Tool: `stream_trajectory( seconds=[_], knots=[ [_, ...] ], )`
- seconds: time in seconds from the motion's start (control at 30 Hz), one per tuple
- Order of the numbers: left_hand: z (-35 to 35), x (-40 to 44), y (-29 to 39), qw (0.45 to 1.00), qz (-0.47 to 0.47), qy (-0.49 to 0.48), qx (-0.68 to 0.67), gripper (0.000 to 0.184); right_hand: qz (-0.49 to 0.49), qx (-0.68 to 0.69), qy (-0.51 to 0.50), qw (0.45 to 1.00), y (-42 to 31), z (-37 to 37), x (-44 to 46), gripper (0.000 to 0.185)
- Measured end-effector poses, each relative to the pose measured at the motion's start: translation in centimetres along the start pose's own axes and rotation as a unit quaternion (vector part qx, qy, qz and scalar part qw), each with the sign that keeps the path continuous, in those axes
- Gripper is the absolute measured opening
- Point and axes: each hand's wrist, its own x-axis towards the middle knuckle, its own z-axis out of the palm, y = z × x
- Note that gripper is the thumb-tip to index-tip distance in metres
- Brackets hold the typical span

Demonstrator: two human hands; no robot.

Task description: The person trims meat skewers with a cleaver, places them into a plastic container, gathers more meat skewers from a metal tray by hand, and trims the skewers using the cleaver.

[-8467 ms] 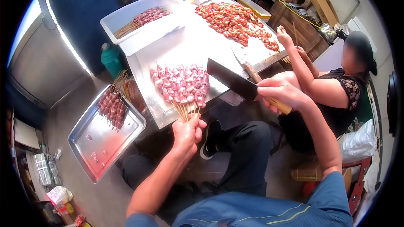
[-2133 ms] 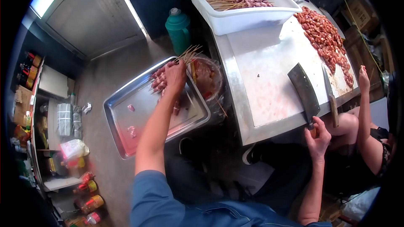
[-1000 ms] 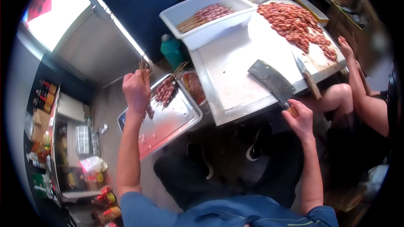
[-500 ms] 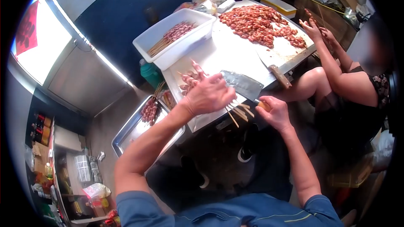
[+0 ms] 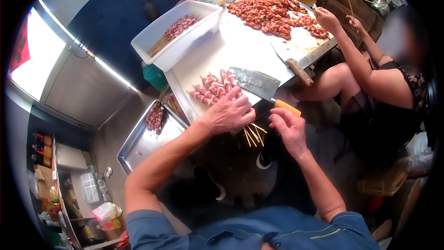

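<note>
Several meat skewers [image 5: 213,88] lie side by side at the table's near corner, their bare stick ends jutting over the edge. My left hand [image 5: 227,115] is curled over them and grips them at the stick end; the palm side is hidden. Beyond it a cleaver [image 5: 255,82] lies flat, with its wooden handle pointing towards me past the table edge. Just below that handle is my right hand [image 5: 289,129], its fingers loosely bent, with a gap between thumb and forefinger and nothing visible in them.
A white tub [image 5: 175,41] of skewers stands on the table [image 5: 240,32]. Red meat pieces [image 5: 273,14] are heaped at the back, near a second wooden-handled knife [image 5: 298,71]. A metal tray [image 5: 138,150] with skewers is lower left. At right sits a person [image 5: 370,74], hands raised.
My right hand has let go of the cleaver's handle and sits just below it. The skewers under my left hand now lie flatter and more in line. The view has shifted slightly.
</note>
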Motion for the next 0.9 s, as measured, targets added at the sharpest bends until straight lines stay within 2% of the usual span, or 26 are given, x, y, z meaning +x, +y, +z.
stream_trajectory(
  seconds=[0.03, 0.07, 0.1, 0.17, 0.2, 0.27, 0.37, 0.43, 0.57, 0.63, 0.67, 0.7, 0.73, 0.77, 0.83, 0.87, 0.9],
  knots=[
    [0.0, -0.1, 0.2, 1.0, 0.001, -0.002, -0.001, 0.021, 0.101, 0.087, -0.037, 0.99, -0.3, 0.4, -0.4, 0.029],
    [-0.1, -0.1, 0.5, 1.0, -0.011, -0.013, 0.0, 0.02, 0.16, 0.142, -0.081, 0.973, 0.2, 0.6, -0.5, 0.04],
    [-0.1, -0.1, 0.8, 0.999, -0.023, -0.023, 0.001, 0.019, 0.253, 0.217, -0.113, 0.936, 0.3, 0.8, -0.4, 0.044],
    [-0.3, -0.2, 1.5, 0.998, -0.04, -0.053, 0.003, 0.019, 0.364, 0.363, -0.199, 0.834, 0.7, 1.2, 0.1, 0.043],
    [-0.3, -0.2, 1.8, 0.995, -0.058, -0.084, 0.004, 0.019, 0.366, 0.363, -0.197, 0.834, 0.5, 1.5, 0.2, 0.043],
    [-0.8, 0.1, 2.2, 0.991, -0.076, -0.112, 0.011, 0.02, 0.381, 0.412, -0.286, 0.776, -0.5, 2.5, 0.5, 0.036],
    [-1.2, 0.1, 2.6, 0.981, -0.107, -0.162, 0.01, 0.021, 0.364, 0.435, -0.294, 0.769, 0.9, 3.7, 0.8, 0.03],
    [-1.3, 0.2, 2.7, 0.974, -0.126, -0.188, 0.025, 0.028, 0.369, 0.445, -0.286, 0.764, 1.2, 4.1, 0.9, 0.026],
    [-4.4, 0.2, 3.3, 0.974, -0.154, -0.168, 0.006, 0.042, 0.365, 0.448, -0.274, 0.769, 0.5, 4.3, 0.2, 0.023],
    [-5.8, -0.1, 3.6, 0.975, -0.213, -0.036, -0.049, 0.043, 0.372, 0.438, -0.269, 0.773, 0.1, 4.3, 0.0, 0.021],
    [-5.4, -1.0, 3.8, 0.965, -0.252, 0.055, -0.05, 0.033, 0.383, 0.445, -0.256, 0.768, 0.0, 4.4, -0.1, 0.021],
    [-5.1, -1.8, 5.0, 0.965, -0.252, 0.053, -0.05, 0.033, 0.395, 0.452, -0.245, 0.761, 0.0, 4.5, -0.2, 0.021],
    [-4.9, -2.9, 6.7, 0.907, -0.397, 0.057, -0.126, 0.026, 0.396, 0.453, -0.246, 0.76, 0.2, 4.5, -0.3, 0.021],
    [-4.7, -3.8, 8.2, 0.822, -0.53, 0.061, -0.198, 0.019, 0.38, 0.442, -0.244, 0.775, 0.5, 4.6, -0.3, 0.02],
    [-3.1, -5.1, 10.4, 0.632, -0.645, 0.069, -0.424, 0.023, 0.366, 0.43, -0.244, 0.789, 1.0, 4.9, -0.6, 0.019],
    [-2.7, -5.0, 10.9, 0.537, -0.67, 0.056, -0.509, 0.036, 0.355, 0.431, -0.229, 0.797, 1.3, 5.2, -0.9, 0.018],
    [-2.3, -4.6, 11.3, 0.473, -0.667, 0.064, -0.572, 0.044, 0.344, 0.432, -0.215, 0.806, 1.5, 5.5, -1.2, 0.017]
  ],
)
